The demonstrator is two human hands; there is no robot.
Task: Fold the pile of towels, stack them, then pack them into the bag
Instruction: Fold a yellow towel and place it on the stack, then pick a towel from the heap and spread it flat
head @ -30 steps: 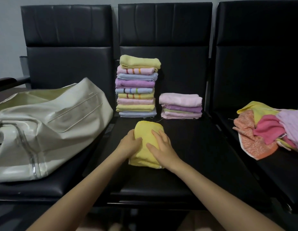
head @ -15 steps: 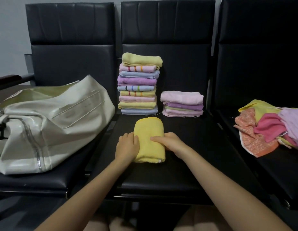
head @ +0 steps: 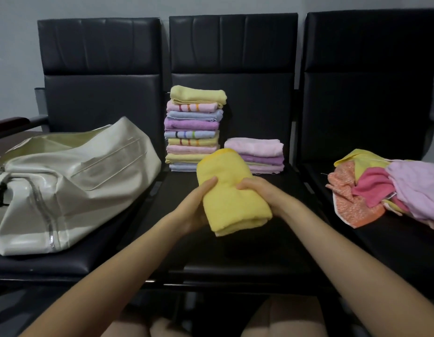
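Observation:
A folded yellow towel [head: 231, 193] is lifted off the middle seat, held between both hands. My left hand [head: 195, 206] grips its left side with the thumb on top. My right hand [head: 264, 194] grips its right side the same way. Behind it, a tall stack of folded towels [head: 194, 127] stands against the middle seat's back, with a shorter stack [head: 256, 154] to its right. A heap of unfolded towels [head: 386, 190] in pink, orange, yellow and lilac lies on the right seat. The cream bag [head: 65, 186] rests on the left seat, its top open.
Three black padded seats [head: 235, 246] stand side by side with high backs. A dark armrest [head: 12, 124] sticks out at the far left. My knees show below the middle seat's front edge.
The yellow towel lay flat on the middle seat under my hands; both hands have since gripped its sides and raised it off the seat, toward the stacks.

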